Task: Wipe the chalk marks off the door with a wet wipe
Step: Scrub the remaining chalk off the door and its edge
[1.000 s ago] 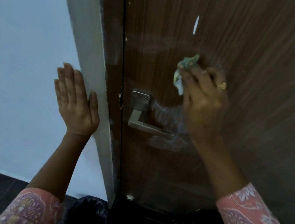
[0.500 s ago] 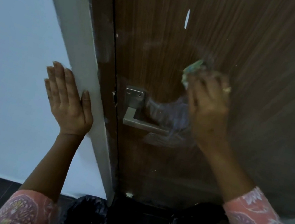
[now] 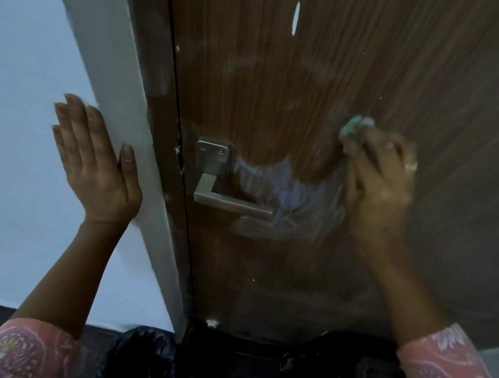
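Wet wipe (image 3: 355, 129) bunched in right hand (image 3: 377, 191) grip, pressed against door (image 3: 329, 69).

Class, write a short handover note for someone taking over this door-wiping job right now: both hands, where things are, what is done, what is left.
Left hand: open, flat against the wall and door frame, bracing.
Right hand: shut on the wipe, pressed to the door up and right of the handle.
Done: the area above the handle shows only faint haze.
Left: the thick chalk smear by the handle, and the white mark high up.
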